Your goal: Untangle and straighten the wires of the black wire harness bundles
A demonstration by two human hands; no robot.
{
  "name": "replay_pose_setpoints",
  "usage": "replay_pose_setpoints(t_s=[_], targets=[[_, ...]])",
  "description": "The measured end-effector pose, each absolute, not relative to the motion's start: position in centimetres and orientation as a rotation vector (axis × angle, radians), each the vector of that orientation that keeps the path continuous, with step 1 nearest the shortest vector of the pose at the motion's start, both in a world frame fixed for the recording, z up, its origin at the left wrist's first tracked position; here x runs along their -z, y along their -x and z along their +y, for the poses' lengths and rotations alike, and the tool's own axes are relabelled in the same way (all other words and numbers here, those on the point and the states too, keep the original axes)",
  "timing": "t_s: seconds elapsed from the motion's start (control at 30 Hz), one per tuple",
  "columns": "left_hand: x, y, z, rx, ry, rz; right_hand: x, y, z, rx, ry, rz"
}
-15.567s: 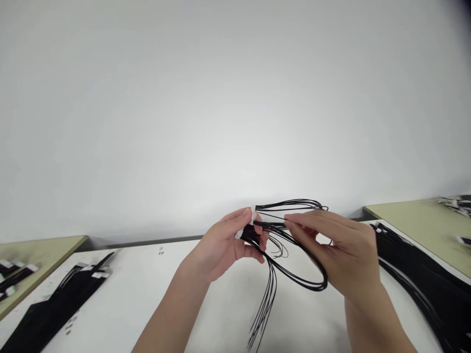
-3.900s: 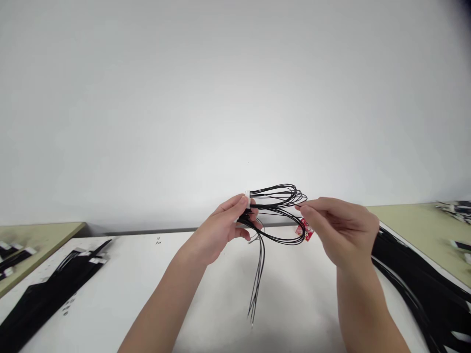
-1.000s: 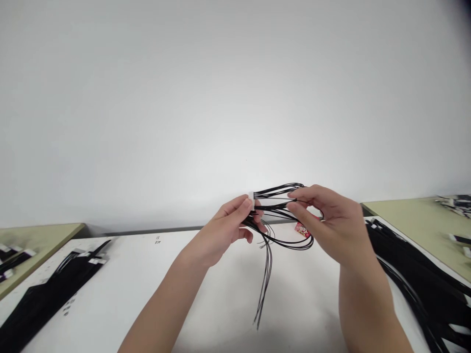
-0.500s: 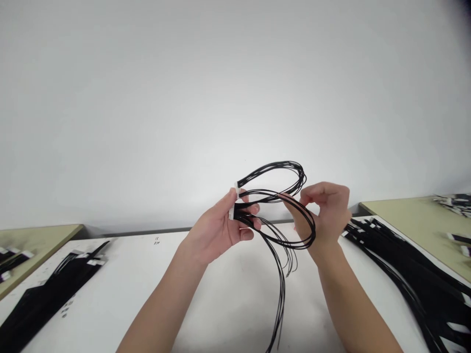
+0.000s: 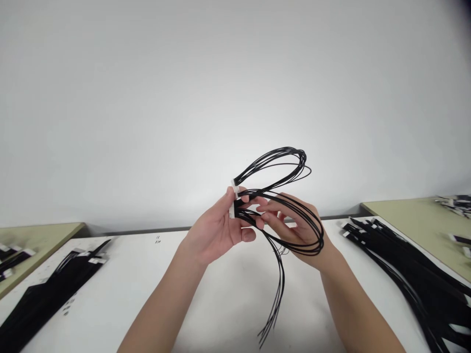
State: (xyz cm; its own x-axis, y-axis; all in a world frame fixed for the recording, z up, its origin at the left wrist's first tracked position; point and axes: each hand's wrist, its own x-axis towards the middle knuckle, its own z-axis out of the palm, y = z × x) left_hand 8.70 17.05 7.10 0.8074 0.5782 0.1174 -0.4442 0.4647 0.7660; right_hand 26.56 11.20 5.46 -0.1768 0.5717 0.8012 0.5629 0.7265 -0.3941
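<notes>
Upper white connector (image 5: 235, 188) and lower white connector (image 5: 231, 211) held between thumb and fingers of left hand (image 5: 217, 233). Black wires (image 5: 302, 158) looped out rightward from grip; loose strands (image 5: 283, 279) hung below. Right hand (image 5: 297, 225) placed just right of grip, behind lower loop, fingertips near together; whether wire is pinched cannot be told.

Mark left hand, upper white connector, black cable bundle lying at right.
Left hand (image 5: 215, 238): head view, on the palm.
Upper white connector (image 5: 235, 188): head view, mid-body.
Black cable bundle (image 5: 408, 272): head view, about mid-length.
</notes>
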Motion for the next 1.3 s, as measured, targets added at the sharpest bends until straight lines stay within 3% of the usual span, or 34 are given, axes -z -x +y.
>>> replay_pose_setpoints(t_s=[0.3, 0.63, 0.7, 0.77, 0.83, 0.9, 0.97, 1.07, 1.3], targets=[[-6.8, -8.7, 17.1, -0.533, -1.017, 0.177, -4.8, -26.6, 11.1, -0.392, 0.969, -1.848], [-7.2, -8.7, 16.9, -0.606, -0.968, 0.214, -4.1, -24.8, 11.2, 0.609, 1.236, -1.734], [-7.3, -8.7, 16.9, -0.62, -0.964, 0.229, -4.5, -24.6, 11.1, 0.677, 1.239, -1.696], [-7.3, -8.7, 16.9, -0.642, -0.973, 0.244, -5.0, -24.9, 10.8, 0.399, 1.272, -1.682], [-7.3, -8.6, 17.0, -0.673, -0.998, 0.273, -5.6, -25.8, 10.2, -0.148, 1.234, -1.629], [-7.3, -8.6, 17.1, -0.69, -1.049, 0.329, -6.3, -27.3, 9.5, -0.676, 1.072, -1.471], [-7.2, -8.6, 17.3, -0.679, -1.111, 0.384, -6.9, -28.8, 9.0, -0.98, 0.855, -1.238], [-7.2, -8.6, 17.3, -0.639, -1.159, 0.406, -7.5, -30.4, 9.1, -1.045, 0.62, -0.998], [-7.2, -8.5, 17.4, -0.652, -1.096, 0.439, -6.9, -30.0, 10.8, -0.627, 0.537, -0.993]])
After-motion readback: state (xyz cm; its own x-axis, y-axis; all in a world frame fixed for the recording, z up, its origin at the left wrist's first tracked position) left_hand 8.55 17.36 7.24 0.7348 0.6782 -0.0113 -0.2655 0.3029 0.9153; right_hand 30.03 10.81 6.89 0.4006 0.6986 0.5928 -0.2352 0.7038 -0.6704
